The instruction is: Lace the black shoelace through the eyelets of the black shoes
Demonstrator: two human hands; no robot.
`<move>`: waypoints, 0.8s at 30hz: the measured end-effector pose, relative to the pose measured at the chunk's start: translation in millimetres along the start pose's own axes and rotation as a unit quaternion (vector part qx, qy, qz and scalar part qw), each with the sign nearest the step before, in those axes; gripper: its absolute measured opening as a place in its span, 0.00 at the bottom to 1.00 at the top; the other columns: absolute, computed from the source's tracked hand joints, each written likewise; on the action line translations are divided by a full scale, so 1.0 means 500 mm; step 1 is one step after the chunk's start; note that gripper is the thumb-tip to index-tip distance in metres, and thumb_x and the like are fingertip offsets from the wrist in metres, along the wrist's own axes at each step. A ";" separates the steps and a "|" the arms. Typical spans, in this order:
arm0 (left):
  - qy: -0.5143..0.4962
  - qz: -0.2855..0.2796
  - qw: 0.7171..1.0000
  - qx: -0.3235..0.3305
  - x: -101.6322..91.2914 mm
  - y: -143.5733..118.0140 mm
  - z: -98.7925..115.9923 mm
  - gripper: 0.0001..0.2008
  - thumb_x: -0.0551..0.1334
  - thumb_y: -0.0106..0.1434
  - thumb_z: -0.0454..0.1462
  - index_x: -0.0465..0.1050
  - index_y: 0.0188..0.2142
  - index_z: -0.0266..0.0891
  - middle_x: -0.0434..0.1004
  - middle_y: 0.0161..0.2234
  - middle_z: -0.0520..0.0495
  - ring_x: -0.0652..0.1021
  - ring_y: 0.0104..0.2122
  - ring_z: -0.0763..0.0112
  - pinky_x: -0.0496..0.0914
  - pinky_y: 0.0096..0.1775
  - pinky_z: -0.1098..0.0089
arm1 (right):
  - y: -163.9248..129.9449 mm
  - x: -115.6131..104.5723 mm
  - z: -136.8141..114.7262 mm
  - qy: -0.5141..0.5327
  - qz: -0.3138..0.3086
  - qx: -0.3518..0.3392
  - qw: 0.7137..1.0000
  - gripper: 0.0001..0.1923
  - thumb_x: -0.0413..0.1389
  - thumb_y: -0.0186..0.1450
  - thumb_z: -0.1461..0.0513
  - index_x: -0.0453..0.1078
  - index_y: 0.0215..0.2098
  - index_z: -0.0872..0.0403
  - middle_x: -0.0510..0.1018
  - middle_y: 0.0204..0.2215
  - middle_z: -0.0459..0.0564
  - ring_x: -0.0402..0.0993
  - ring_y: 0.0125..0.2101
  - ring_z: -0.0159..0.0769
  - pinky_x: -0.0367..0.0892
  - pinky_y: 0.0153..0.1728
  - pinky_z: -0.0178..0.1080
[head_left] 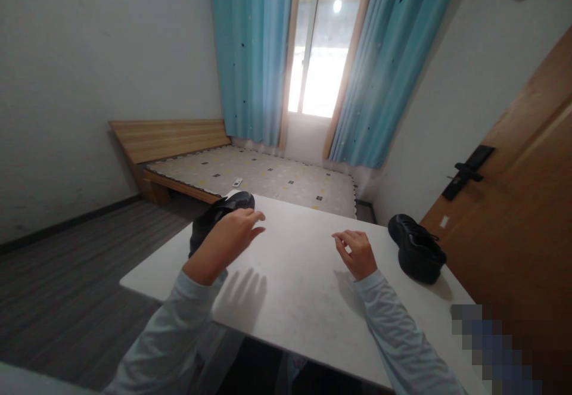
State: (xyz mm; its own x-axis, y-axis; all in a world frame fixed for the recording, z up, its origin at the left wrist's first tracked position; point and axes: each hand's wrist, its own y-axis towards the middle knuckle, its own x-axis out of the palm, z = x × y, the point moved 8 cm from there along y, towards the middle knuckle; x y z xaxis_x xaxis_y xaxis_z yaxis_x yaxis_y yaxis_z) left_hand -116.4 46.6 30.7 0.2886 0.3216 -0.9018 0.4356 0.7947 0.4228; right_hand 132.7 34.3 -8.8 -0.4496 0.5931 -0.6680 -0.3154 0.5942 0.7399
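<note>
Two black shoes stand on the white table [290, 264]. The left shoe [243, 199] sits near the table's far left corner, partly hidden behind my left hand [239, 228] and forearm. That hand hovers above the tabletop with its fingers apart and holds nothing, casting a spread-finger shadow below. My right hand [355, 250] is raised over the right half of the table with bent fingers; thumb and fingertips come close together, and whether something small sits between them I cannot make out. Further right, the other black shoe [417, 249] with laces rests by the table's right edge, apart from my right hand.
Beyond the table is a bed with a patterned mattress [268, 174] and a wooden headboard [179, 136]; a small white object [237, 182] lies on it. Blue curtains [254, 55] flank the window. A wooden door [513, 204] with a black handle [468, 172] stands at right.
</note>
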 end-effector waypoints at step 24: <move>-0.067 0.006 0.986 0.150 0.172 0.091 0.196 0.09 0.52 0.64 0.35 0.68 0.42 0.41 0.74 0.38 0.49 0.76 0.35 0.71 0.69 0.34 0.73 | -0.043 -0.127 0.209 -0.354 -0.052 0.337 0.871 0.14 0.52 0.58 0.63 0.69 0.43 0.55 0.71 0.45 0.60 0.62 0.46 0.51 0.53 0.43 0.54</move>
State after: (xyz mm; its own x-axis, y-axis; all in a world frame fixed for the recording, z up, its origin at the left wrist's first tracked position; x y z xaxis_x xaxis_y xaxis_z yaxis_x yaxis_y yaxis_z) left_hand 11.8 59.9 -18.8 0.3978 0.2431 -0.8847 0.6584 0.5959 0.4597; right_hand 255.4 40.5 9.3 0.2552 0.5611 -0.7874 0.3455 0.7077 0.6162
